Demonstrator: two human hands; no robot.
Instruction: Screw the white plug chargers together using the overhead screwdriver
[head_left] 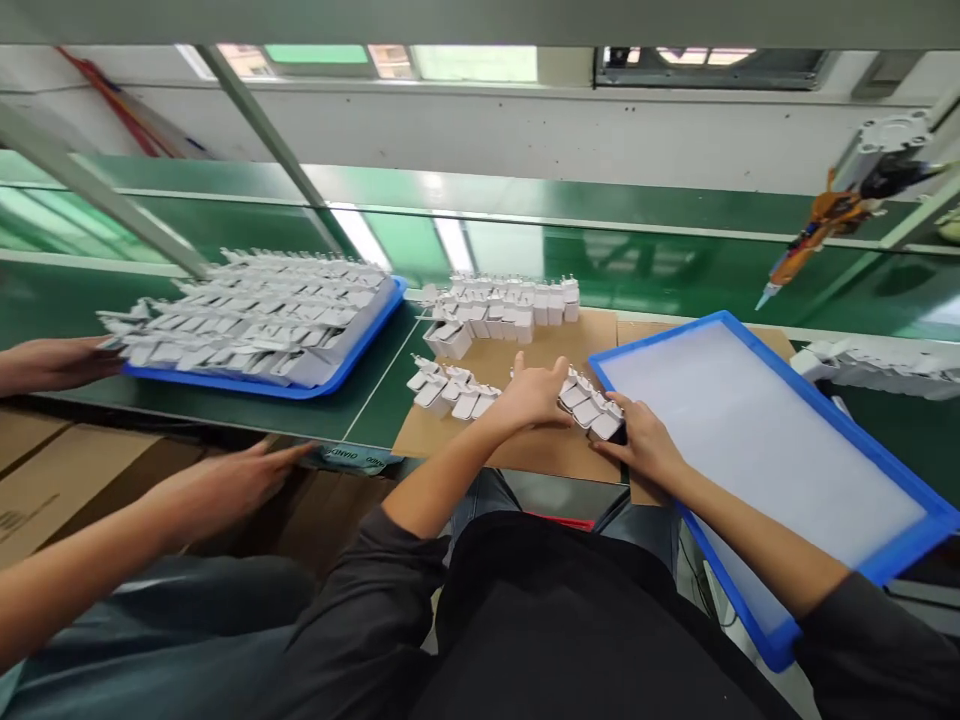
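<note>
A short row of white plug chargers (589, 404) lies between my two hands over the brown cardboard sheet (517, 458). My left hand (534, 396) closes on the left end of this row, its index finger raised a little. At the right end, my right hand (646, 440) grips the last charger between thumb and fingers. To the left of my left hand sits another short row of chargers (454, 390). Behind it stands a larger block of chargers (502, 305), pins upward. My fingers hide part of the row I hold.
A blue-rimmed tray (724, 325) with a white base lies tilted at right, overhanging the table edge. More chargers (885, 368) stand beyond it. An orange dispenser tool (802, 245) hangs above. At left, a co-worker's hand (64, 365) touches a loaded blue tray (319, 388).
</note>
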